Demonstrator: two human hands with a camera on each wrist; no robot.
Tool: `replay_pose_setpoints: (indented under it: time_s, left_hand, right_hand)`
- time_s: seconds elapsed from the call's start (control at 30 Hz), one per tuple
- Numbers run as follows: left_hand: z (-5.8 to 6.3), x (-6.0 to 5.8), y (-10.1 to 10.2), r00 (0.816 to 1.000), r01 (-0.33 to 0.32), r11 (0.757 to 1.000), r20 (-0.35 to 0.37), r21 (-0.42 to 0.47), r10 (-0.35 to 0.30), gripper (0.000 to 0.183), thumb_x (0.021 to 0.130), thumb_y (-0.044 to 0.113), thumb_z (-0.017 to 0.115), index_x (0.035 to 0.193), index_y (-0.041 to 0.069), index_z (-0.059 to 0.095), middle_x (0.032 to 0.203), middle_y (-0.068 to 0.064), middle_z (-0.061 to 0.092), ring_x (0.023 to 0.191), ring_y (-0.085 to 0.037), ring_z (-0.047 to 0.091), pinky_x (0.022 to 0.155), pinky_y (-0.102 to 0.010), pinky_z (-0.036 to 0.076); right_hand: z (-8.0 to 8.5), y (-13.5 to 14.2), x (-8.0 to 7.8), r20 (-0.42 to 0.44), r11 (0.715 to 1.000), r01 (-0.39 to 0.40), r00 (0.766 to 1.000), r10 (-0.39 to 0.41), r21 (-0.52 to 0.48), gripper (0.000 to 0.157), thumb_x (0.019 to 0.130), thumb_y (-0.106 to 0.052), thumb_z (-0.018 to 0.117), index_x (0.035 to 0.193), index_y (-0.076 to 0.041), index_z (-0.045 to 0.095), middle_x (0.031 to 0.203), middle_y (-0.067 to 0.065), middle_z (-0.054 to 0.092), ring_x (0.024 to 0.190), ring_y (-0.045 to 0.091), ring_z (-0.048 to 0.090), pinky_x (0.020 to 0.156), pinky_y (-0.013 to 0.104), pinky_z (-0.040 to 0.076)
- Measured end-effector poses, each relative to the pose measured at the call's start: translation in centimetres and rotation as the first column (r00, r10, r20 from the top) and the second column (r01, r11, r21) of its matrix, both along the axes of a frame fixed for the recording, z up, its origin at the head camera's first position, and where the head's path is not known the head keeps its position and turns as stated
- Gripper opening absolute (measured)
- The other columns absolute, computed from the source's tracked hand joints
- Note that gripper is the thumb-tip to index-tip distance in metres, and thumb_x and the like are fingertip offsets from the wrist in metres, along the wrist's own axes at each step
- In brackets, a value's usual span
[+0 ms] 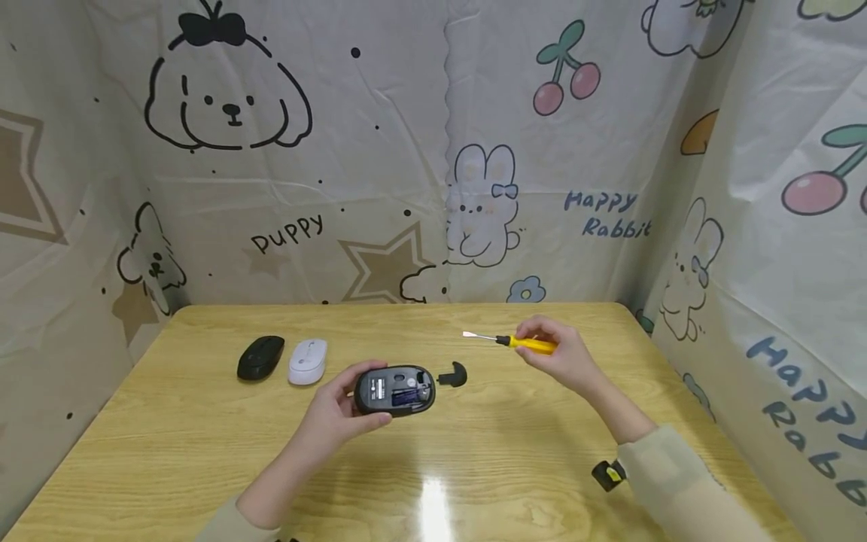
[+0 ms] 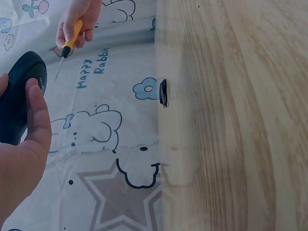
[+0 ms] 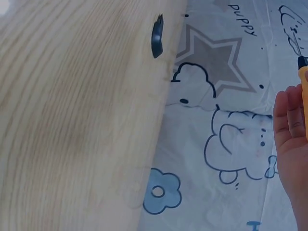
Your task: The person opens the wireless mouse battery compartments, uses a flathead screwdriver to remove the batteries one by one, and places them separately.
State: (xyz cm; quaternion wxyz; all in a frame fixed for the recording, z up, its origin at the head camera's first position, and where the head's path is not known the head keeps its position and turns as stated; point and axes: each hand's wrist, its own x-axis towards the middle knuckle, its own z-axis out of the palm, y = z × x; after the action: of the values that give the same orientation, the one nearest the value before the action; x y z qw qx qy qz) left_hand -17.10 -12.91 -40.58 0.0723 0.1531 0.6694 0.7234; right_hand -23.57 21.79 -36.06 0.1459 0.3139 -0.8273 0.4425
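Observation:
My left hand (image 1: pixel 339 403) grips a black computer mouse (image 1: pixel 379 391) by its left end, underside facing up. Its battery bay (image 1: pixel 409 391) is uncovered, and a dark piece sits inside. In the left wrist view the left thumb and fingers (image 2: pixel 38 113) lie along the sides of the mouse (image 2: pixel 19 98). My right hand (image 1: pixel 558 354) holds a flathead screwdriver (image 1: pixel 535 345) by its yellow handle, the metal tip pointing left. A small black cover (image 1: pixel 454 375) with a narrow tab lies on the table just right of the mouse.
A second black mouse (image 1: pixel 260 357) and a white mouse (image 1: pixel 308 362) stand side by side at the back left of the wooden table (image 1: pixel 515 474). Printed cloth (image 1: pixel 406 150) hangs behind and along both sides. A black strap device (image 1: pixel 608 475) shows at the right sleeve.

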Motion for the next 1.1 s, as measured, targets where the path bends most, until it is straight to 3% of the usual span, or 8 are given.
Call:
replay_pose_setpoints:
  time_s: [0.27,0.6,0.9,1.1]
  left_hand:
    - [-0.2,0.1,-0.1,1.0,0.005,1.0,-0.018,0.013,-0.005,0.072,0.071,-0.005,0.077,0.134,0.005,0.045,0.136,-0.023,0.039,0.107,-0.029,0.061,0.085,-0.034,0.054]
    - [0.0,0.3,-0.2,1.0,0.002,1.0,-0.01,0.001,-0.002,0.074,0.071,-0.006,0.076,0.136,0.003,0.043,0.137,-0.024,0.039,0.107,-0.03,0.061,0.085,-0.034,0.054]
    - [0.1,0.2,-0.2,1.0,0.017,1.0,-0.004,-0.014,-0.017,0.074,0.072,-0.004,0.077,0.137,0.003,0.042,0.137,-0.024,0.038,0.108,-0.03,0.06,0.085,-0.033,0.054]
    - [0.0,0.1,-0.1,1.0,0.022,1.0,-0.011,-0.022,-0.022,0.075,0.071,-0.003,0.077,0.137,0.0,0.041,0.136,-0.026,0.039,0.109,-0.033,0.06,0.085,-0.033,0.054]
  right_hand:
    - [-3.8,2.7,-3.4,0.068,0.995,0.094,0.993,-0.097,0.039,0.02,0.082,0.002,0.069,0.1,-0.003,0.062,0.104,0.014,0.064,0.082,0.008,0.059,0.073,0.013,0.051]
    - [-5.8,4.2,-5.3,0.1,0.989,0.124,0.986,-0.132,0.084,0.016,0.084,-0.01,0.071,0.099,-0.008,0.064,0.101,0.009,0.065,0.086,0.018,0.058,0.076,0.015,0.049]
    - [-7.5,4.8,-7.1,0.187,0.975,0.143,0.967,-0.175,0.172,0.013,0.085,-0.017,0.071,0.096,-0.01,0.067,0.102,0.006,0.067,0.094,0.02,0.058,0.084,0.034,0.049]
    - [-8.4,4.9,-8.1,0.225,0.964,0.134,0.956,-0.187,0.231,0.011,0.084,-0.015,0.071,0.094,-0.011,0.067,0.098,0.005,0.067,0.091,0.019,0.056,0.083,0.038,0.048]
